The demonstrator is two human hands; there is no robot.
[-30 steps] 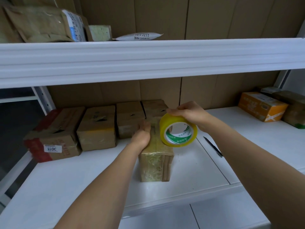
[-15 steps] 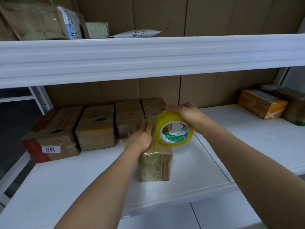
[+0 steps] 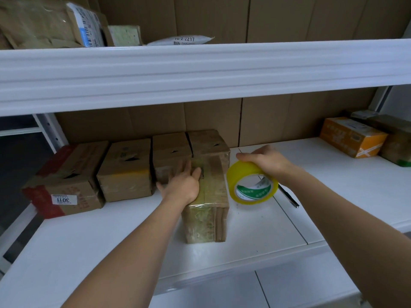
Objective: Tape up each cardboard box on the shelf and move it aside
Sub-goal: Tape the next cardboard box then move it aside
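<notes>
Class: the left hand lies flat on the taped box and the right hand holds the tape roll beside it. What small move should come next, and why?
Probably slide the front box left toward the row of boxes. Tape already wraps it, the left hand presses flat on top, and the right hand grips the tape roll clear of it.

Probably a stockroom (labelled parcels [image 3: 66, 172]) on white shelving [image 3: 200, 70].

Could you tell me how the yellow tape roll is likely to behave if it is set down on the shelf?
The tape roll is round, so on edge it may roll along the smooth shelf. Laid flat, it should stay. It looks rigid; the right hand grips it undeformed.
</notes>
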